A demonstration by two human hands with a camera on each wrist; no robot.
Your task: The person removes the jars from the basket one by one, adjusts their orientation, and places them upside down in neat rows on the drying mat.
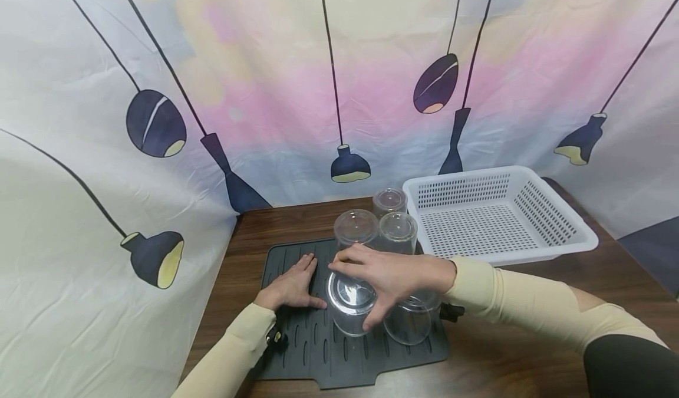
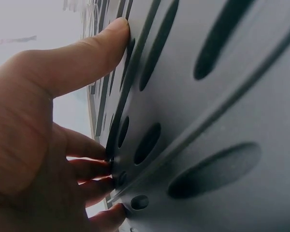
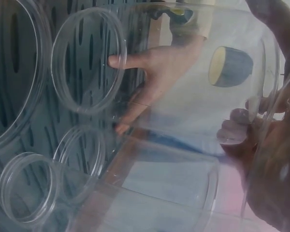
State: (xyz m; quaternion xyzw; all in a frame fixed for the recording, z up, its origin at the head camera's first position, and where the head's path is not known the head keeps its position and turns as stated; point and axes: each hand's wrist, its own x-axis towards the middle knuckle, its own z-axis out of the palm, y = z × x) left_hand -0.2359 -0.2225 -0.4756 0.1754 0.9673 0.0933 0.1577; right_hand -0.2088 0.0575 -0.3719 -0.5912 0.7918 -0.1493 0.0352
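My left hand (image 1: 292, 286) rests with straight fingers spread on the dark grey drying mat (image 1: 297, 362). In the left wrist view its thumb and fingertips touch the slotted mat surface (image 2: 217, 116). My right hand (image 1: 389, 271) grips a clear glass cup (image 1: 350, 306) that stands upside down on the mat, thumb on the near side and fingers over the far side. Another upturned glass (image 1: 408, 327) stands just right of it, partly under the hand. Behind the hand are more upturned glasses (image 1: 356, 226). The right wrist view looks through the clear glass walls toward the left hand (image 3: 169, 67).
A white perforated plastic basket (image 1: 573, 239) stands at the back right of the brown wooden table (image 1: 520, 327). Two more glasses (image 1: 398, 227) stand close beside the basket's left wall. A fabric backdrop printed with lamps (image 1: 297, 91) hangs behind the table.
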